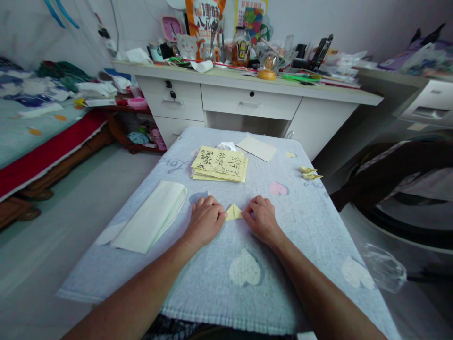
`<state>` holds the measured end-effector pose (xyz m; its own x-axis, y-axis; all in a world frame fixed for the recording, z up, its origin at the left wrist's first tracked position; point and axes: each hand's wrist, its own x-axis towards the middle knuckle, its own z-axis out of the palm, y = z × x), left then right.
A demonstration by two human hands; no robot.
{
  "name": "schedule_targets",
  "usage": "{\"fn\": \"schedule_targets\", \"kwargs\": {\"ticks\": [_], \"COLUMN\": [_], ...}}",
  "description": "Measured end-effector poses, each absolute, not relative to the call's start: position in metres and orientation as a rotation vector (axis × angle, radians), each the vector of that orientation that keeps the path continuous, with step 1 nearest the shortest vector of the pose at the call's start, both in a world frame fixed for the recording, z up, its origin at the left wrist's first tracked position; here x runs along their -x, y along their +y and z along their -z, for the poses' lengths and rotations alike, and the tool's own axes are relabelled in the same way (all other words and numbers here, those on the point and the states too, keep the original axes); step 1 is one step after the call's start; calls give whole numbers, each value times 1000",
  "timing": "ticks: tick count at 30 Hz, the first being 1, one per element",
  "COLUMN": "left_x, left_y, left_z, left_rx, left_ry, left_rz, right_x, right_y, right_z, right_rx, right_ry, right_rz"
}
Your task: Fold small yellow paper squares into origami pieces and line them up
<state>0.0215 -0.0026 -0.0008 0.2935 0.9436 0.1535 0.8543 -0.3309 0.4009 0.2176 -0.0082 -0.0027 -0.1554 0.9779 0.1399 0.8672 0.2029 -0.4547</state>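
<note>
A small yellow folded paper (pixel 233 212), shaped like a triangle with a crease down its middle, lies on the cloth-covered table between my hands. My left hand (pixel 207 217) pinches its left corner, fingers curled. At the right corner, the thumb and fingertips of my right hand (pixel 261 217) are closed on the paper. Beyond them sits a stack of yellow paper sheets (pixel 219 165) with black handwriting. Two small folded paper pieces (pixel 310 173) with pointed ends rest near the table's right edge.
A folded pale sheet (pixel 152 217) lies left of my hands. Behind the stack are a cream card (pixel 257 148) and a crumpled white tissue (pixel 226 146). A cluttered white desk (pixel 226 78) stands beyond the table. On the right is a washing machine (pixel 430 106), on the left a bed (pixel 35 123).
</note>
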Motion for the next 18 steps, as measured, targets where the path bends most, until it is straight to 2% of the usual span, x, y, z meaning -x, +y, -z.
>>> {"fn": "schedule_targets", "kwargs": {"ticks": [10,14,18], "left_x": [-23,-24,-24], "left_y": [-5,-5,-3], "left_z": [-1,0,3], "left_rx": [-2367,-2413,-2503], "left_ry": [1655,1447,1215], "left_rz": [-531,-671,-624], "right_x": [-215,-215,-216], "right_y": [-7,-8,-8], "right_z": [3,3,3], "right_rx": [1773,1763,1738], "right_ry": [-2092,-2092,-2088], "right_rz": [-355,-337,-325]}}
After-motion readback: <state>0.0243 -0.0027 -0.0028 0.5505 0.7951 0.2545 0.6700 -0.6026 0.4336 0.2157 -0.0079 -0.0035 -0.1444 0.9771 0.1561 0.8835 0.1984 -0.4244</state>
